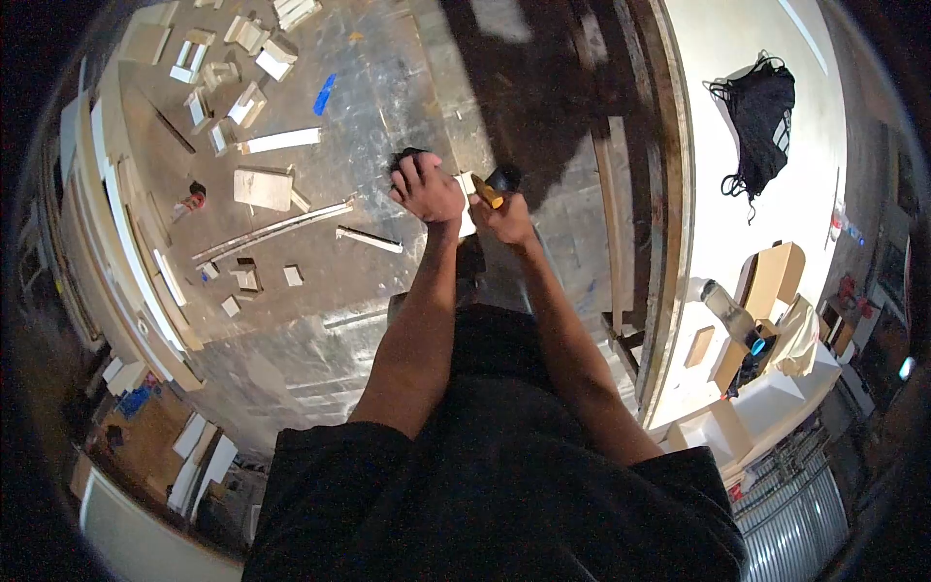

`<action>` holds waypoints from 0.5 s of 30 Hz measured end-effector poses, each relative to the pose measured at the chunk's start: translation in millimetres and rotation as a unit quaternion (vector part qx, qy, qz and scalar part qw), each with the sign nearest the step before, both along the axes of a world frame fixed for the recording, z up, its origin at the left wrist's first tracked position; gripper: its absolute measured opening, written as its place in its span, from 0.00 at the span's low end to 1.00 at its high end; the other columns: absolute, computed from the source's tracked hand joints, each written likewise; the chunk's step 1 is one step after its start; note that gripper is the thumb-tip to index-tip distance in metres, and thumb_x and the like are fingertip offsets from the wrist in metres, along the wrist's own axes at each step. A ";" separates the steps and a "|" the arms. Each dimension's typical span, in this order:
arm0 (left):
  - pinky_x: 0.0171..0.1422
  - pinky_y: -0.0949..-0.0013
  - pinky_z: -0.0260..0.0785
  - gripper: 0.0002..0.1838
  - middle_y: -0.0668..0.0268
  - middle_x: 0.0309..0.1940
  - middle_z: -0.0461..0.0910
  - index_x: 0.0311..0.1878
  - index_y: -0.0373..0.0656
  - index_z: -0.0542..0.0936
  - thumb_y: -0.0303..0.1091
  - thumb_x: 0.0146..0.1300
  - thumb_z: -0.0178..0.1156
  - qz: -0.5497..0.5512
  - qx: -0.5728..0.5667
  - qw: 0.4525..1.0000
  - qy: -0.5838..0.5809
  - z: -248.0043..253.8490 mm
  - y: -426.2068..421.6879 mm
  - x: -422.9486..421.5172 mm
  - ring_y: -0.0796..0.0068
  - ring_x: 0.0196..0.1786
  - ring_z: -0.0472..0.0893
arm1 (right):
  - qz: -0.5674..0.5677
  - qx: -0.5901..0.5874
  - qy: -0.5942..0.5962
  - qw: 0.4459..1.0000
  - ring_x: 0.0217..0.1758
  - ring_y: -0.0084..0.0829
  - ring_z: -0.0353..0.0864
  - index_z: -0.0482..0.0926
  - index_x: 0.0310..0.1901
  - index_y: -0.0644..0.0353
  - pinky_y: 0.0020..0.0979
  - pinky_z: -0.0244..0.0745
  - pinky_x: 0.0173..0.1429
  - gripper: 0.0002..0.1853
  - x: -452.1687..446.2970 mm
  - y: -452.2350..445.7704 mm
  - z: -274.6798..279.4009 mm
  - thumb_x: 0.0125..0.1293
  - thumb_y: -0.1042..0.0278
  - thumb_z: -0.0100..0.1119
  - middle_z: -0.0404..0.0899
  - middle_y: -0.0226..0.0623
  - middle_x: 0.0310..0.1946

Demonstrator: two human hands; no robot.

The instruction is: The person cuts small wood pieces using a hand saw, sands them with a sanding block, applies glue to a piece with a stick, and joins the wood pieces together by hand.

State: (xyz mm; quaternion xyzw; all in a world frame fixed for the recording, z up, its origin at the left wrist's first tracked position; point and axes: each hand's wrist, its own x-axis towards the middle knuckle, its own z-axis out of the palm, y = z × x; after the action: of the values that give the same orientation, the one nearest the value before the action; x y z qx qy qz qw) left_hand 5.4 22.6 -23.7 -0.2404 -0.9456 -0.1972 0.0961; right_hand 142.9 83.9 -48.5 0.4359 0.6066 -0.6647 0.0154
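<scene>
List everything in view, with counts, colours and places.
Handheld tool: one, yellow-black, in right hand
Wood piece: one, pale, between hands
Unclear object: one, black, at left hand
Wooden assemblies: several, pale, upper left
Board: one, pale, left
Wood strips: several, pale, left
Strip: one, blue, top
Drawstring bag: one, black, upper right
Open carton: one, brown, right
Corrugated sheet: one, silver, lower right
Shirt: one, black, bottom
Hands: two, bare, centre
</scene>
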 end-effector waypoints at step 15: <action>0.49 0.50 0.56 0.18 0.64 0.44 0.72 0.42 0.55 0.75 0.27 0.46 0.61 -0.010 0.007 1.000 -0.009 -3.9 -3.6 3.7 0.52 0.51 0.72 | -0.110 -0.182 0.192 0.958 0.31 0.20 0.80 0.84 0.41 0.59 0.30 0.76 0.34 0.07 26.9 -19.9 -30.1 0.67 0.66 0.69 0.84 0.28 0.29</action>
State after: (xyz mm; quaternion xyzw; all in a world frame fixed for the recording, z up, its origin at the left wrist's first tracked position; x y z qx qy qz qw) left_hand 9.1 19.0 -27.6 -0.2472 -0.9426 -0.2065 0.0875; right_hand 169.8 64.1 -78.7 0.3540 0.4147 -0.8328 -0.0958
